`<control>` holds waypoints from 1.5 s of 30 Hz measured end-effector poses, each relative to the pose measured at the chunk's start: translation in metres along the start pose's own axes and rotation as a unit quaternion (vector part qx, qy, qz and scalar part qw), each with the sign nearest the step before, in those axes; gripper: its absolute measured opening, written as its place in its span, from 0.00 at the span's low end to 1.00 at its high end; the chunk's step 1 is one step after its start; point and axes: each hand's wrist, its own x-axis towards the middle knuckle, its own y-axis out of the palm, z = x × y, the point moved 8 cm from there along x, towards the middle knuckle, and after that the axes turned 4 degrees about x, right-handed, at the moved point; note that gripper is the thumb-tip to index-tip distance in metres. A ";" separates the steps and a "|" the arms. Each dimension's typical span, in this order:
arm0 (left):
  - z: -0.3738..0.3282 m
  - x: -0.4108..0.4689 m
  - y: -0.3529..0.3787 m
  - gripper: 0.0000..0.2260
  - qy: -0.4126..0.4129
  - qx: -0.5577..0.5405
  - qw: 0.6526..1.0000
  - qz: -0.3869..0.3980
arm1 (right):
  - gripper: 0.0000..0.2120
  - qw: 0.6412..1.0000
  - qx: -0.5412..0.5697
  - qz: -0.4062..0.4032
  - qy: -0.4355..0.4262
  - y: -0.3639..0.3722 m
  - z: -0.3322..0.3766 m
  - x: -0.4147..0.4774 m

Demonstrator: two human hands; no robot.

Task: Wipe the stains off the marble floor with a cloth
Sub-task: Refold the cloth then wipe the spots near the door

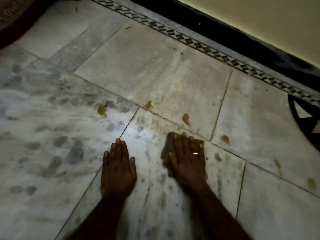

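My right hand point(187, 160) presses flat on a brown cloth point(168, 144) that lies on the marble floor point(155, 75); the cloth shows past my fingertips and thumb side and is blurred. A ring sits on one finger. My left hand point(118, 170) rests palm down on the bare floor beside it, fingers together, holding nothing. Several yellow-brown stains dot the tiles: one at the left point(102, 110), one at the middle point(148, 105), one just beyond the cloth point(186, 119), one to the right point(225, 139), and more near the right edge point(311, 182).
A patterned inlay border point(199, 45) runs diagonally along the black skirting point(242, 40) under a pale wall point(259, 18). A dark red rug or fabric point(13, 19) lies at the top left. A black inlay motif point(304, 122) sits at the right edge.
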 end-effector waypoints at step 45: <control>0.133 0.086 -0.027 0.26 -0.132 0.008 0.990 -0.055 | 0.30 0.960 -0.005 -0.005 -0.281 0.013 0.244 0.094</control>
